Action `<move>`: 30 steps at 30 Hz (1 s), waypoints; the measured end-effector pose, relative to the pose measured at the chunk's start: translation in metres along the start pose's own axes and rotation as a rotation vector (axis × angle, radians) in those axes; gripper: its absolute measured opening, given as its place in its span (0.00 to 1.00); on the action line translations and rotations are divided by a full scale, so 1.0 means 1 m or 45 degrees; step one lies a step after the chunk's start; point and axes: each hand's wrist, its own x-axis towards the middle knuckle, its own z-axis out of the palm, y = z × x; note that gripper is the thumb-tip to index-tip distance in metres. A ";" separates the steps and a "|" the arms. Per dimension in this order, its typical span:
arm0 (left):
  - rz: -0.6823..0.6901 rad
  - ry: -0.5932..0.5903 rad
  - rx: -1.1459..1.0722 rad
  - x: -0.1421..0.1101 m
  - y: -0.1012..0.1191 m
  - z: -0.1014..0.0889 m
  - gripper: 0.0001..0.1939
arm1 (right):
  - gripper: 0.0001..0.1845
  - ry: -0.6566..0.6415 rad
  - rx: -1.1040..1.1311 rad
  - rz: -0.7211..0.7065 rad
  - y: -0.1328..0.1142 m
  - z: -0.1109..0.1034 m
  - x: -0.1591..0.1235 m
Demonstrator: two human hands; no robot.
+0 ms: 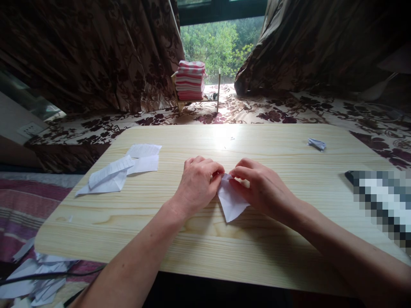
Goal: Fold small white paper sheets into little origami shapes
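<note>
Between my hands, over the middle of the wooden table [154, 231], is a small piece of white paper [234, 201] with a pointed lower end. My left hand [201, 182] pinches its upper edge between thumb and forefinger. From the other side, my right hand [257, 184] grips the same edge with its fingertips close to the left ones. The paper hangs toward me, its right part partly hidden behind the right hand. Whether its tip touches the table I cannot tell.
Torn paper pieces [111, 175] lie at the table's left, and a crumpled folded paper [317, 144] at the back right. A blurred-out dark-edged object [349, 175] is at the right. More scraps [45, 278] and a cable are below left. Striped folded cloths [190, 81] stand behind.
</note>
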 end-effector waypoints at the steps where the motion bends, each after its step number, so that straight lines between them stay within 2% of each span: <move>1: -0.007 -0.006 -0.014 0.000 0.000 0.000 0.06 | 0.06 -0.009 0.005 0.009 0.000 0.000 0.000; 6: -0.079 -0.017 -0.056 -0.003 0.002 0.000 0.06 | 0.09 -0.052 0.066 0.067 -0.002 -0.002 0.002; 9: -0.036 -0.046 0.043 -0.004 0.003 -0.001 0.01 | 0.09 -0.049 0.102 0.100 -0.002 -0.001 0.002; 13: 0.106 -0.092 0.259 -0.009 0.006 -0.003 0.08 | 0.07 -0.037 0.130 0.118 -0.002 0.000 0.002; 17: 0.107 -0.110 0.379 -0.017 0.012 -0.005 0.11 | 0.08 -0.064 0.173 0.158 -0.003 0.000 0.004; 25: 0.096 -0.114 0.407 -0.021 0.014 -0.005 0.10 | 0.08 -0.118 0.250 0.199 -0.007 -0.004 0.005; 30: 0.108 -0.114 0.417 -0.021 0.012 -0.004 0.10 | 0.05 -0.070 0.149 0.140 -0.010 -0.003 0.005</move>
